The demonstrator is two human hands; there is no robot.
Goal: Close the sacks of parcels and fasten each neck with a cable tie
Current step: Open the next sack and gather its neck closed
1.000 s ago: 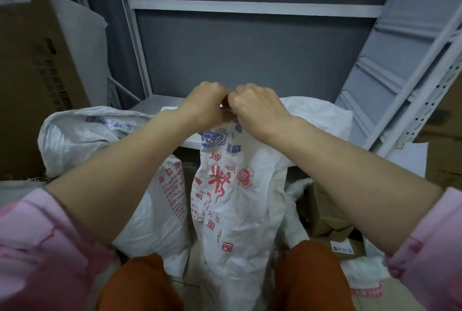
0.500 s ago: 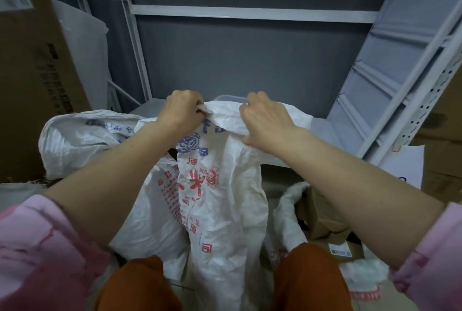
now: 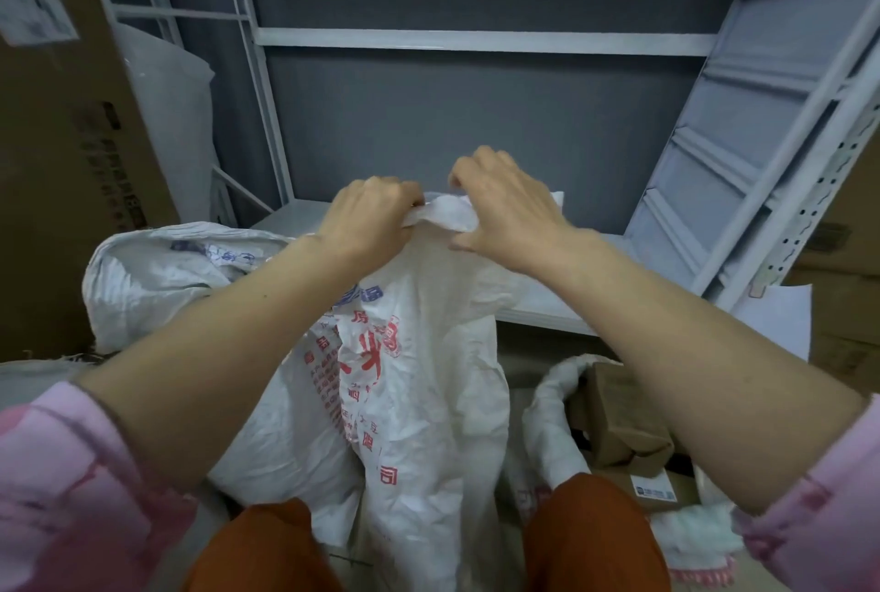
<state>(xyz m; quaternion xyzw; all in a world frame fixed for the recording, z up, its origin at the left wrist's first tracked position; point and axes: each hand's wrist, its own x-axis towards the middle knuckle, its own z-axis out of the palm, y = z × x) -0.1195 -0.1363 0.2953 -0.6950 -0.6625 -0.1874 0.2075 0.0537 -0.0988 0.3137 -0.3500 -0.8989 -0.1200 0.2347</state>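
A white woven sack (image 3: pixel 428 391) with red and blue print stands upright between my knees. Its top edge is folded over into a narrow band. My left hand (image 3: pixel 369 215) grips the left end of that band with curled fingers. My right hand (image 3: pixel 505 210) holds the right part of the band, fingers over the top and thumb below. No cable tie shows anywhere in view.
A second white sack (image 3: pixel 162 277) lies to the left, against a tall cardboard box (image 3: pixel 62 139). To the right an open sack (image 3: pixel 557 415) holds brown parcels (image 3: pixel 619 420). A grey metal shelf (image 3: pixel 538 301) runs behind, and a shelf frame (image 3: pixel 762 139) leans at the right.
My hands, together at the sack's top a second ago, moved apart along the edge and have come close again, with the top edge folded over between them.
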